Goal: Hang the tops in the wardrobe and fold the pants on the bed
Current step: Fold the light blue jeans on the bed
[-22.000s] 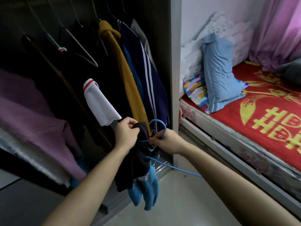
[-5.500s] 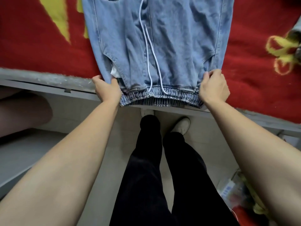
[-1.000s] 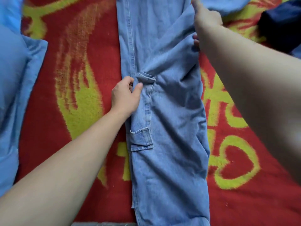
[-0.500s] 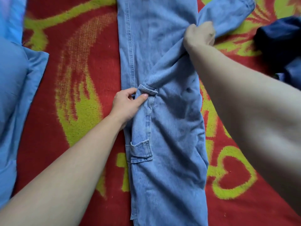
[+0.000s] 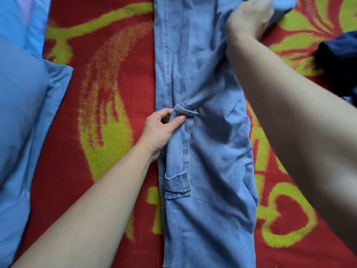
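Light blue jeans (image 5: 208, 171) lie lengthwise down the middle of the red and yellow bedspread (image 5: 108, 89), folded along their length. My left hand (image 5: 162, 126) pinches a small denim flap at the jeans' left edge, thumb on top. My right hand (image 5: 249, 18) grips the fabric of one leg near the top right, where that leg bends off to the right. The far ends of the legs run out of view at the top.
A blue pillow (image 5: 23, 113) lies along the left side of the bed. A dark navy garment (image 5: 340, 60) is bunched at the right edge.
My right hand has pulled the leg fabric up and to the right. My left hand keeps its pinch on the flap at the same spot.
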